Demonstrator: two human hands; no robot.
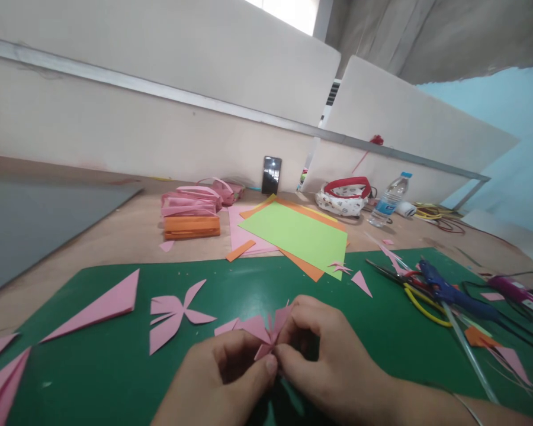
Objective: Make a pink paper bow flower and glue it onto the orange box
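Both my hands meet low in the middle, over a green cutting mat [115, 378]. My left hand [217, 378] and my right hand [328, 361] pinch a small pink cut paper shape [260, 328] between thumbs and fingertips; its pointed flaps stick up above my fingers. To the left on the mat lies a finished pink bow-like cutout [173, 313], and further left a long pink paper triangle [100, 307].
Right of my hands lie scissors with yellow handles [415, 290], a blue glue gun [448, 290] and pink scraps. Behind the mat are green and orange paper sheets [297, 234], pink and orange folded stacks [190, 216], a phone [271, 175], a pouch [344, 198] and a water bottle [388, 201].
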